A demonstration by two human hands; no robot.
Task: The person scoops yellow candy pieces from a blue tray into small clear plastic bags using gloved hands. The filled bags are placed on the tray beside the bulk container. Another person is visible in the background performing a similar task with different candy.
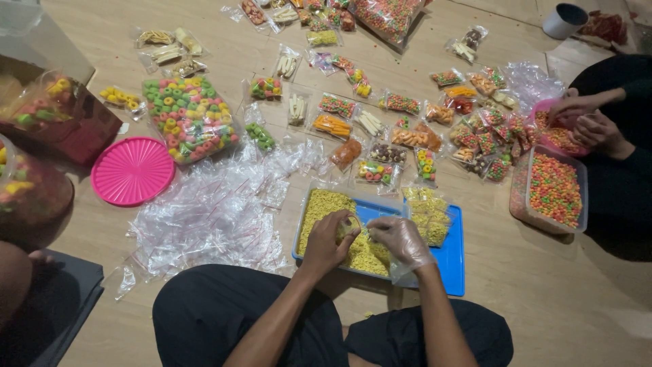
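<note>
— Over the blue tray (451, 261) on the floor, what's held?
— Left hand (326, 245) clamped on a small bag (348, 226) of yellow snacks (322, 207); gloved right hand (401, 238) pinches its edge.

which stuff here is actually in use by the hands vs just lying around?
In use:
- left hand, bare, on a small clear bag
- right hand, in a clear glove, on the same bag
- blue tray of yellow snack bits

Lying about:
- pink lid
- pile of empty clear bags
- bag of coloured rings
- white cup
- another person's tub of coloured pellets
</note>
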